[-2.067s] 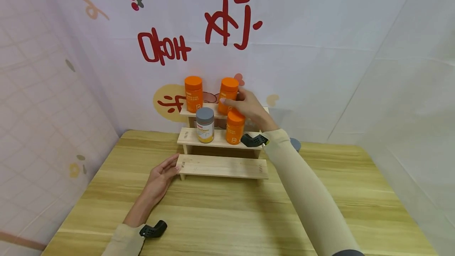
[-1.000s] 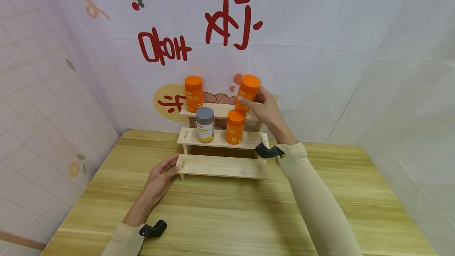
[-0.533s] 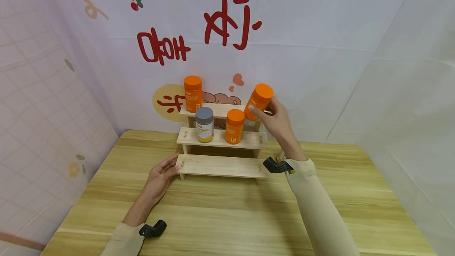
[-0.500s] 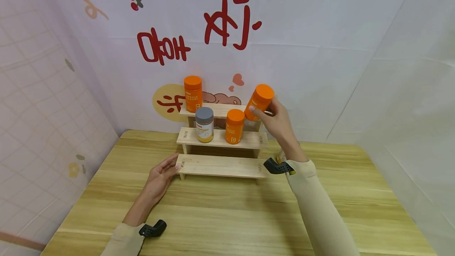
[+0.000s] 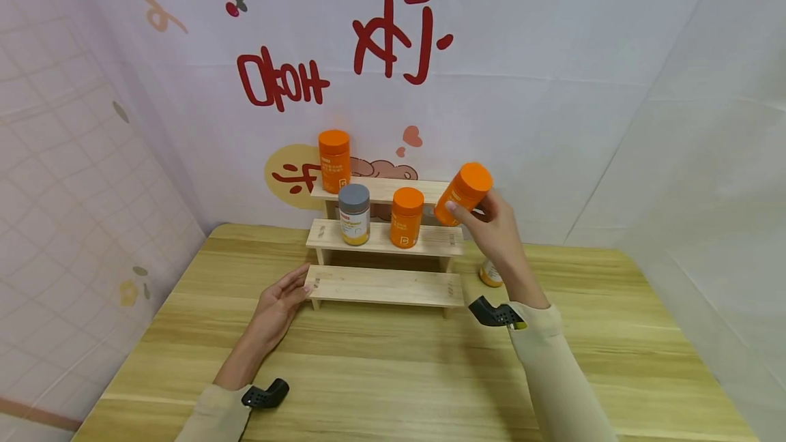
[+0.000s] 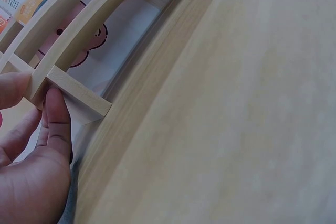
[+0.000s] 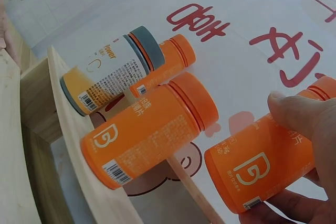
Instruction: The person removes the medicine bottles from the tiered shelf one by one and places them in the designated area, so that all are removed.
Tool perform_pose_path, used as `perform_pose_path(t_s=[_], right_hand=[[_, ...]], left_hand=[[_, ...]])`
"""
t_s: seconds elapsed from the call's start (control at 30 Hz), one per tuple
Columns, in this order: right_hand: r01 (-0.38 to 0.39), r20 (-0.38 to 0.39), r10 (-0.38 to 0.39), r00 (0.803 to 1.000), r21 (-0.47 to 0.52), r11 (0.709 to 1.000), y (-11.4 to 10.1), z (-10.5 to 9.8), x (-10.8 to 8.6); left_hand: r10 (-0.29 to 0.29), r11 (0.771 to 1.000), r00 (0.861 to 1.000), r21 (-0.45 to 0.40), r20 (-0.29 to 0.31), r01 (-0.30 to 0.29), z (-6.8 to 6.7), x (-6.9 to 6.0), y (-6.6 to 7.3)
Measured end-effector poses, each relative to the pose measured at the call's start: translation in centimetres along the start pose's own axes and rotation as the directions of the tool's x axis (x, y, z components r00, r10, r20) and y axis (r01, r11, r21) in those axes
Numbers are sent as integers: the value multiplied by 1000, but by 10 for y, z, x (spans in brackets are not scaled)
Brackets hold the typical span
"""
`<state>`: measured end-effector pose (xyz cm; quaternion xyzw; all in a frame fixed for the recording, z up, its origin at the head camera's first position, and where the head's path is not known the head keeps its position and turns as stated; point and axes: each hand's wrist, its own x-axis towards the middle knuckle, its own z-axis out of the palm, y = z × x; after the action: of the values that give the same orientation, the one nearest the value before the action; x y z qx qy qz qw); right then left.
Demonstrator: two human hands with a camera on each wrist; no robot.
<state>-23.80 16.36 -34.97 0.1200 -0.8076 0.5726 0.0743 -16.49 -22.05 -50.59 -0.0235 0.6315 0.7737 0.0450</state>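
The right hand [image 5: 500, 234] grips an orange jar [image 5: 462, 195], tilted, in front of the right end of the top shelf. In the right wrist view the thumb and fingers wrap that jar [image 7: 257, 163]. The left hand [image 5: 273, 312] pinches the left end of the bottom shelf [image 5: 383, 286]; the left wrist view shows its thumb and fingertips on the wood [image 6: 39, 80]. A grey-lidded jar [image 5: 354, 215] and an orange jar [image 5: 406, 218] stand upright on the middle shelf. Another orange jar [image 5: 334, 162] stands at the left of the top shelf [image 5: 393, 189].
A further jar [image 5: 490, 274] stands on the wooden table [image 5: 393, 374] right of the rack, partly hidden by the right forearm. A white printed sheet [image 5: 522, 87] hangs behind the rack and at both sides.
The right hand has carried its orange jar off the top shelf, rightward and then lower, tilting it more. The jar beside the rack shows more now. The left hand has stayed put.
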Motion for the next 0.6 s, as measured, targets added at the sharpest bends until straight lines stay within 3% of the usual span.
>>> perform_pose_path(t_s=[0.6], right_hand=[[-73,-13,73,997,-17,997,25,-22,-35]], left_hand=[[-4,1000,1000,-1,-4,4,0,0,0]])
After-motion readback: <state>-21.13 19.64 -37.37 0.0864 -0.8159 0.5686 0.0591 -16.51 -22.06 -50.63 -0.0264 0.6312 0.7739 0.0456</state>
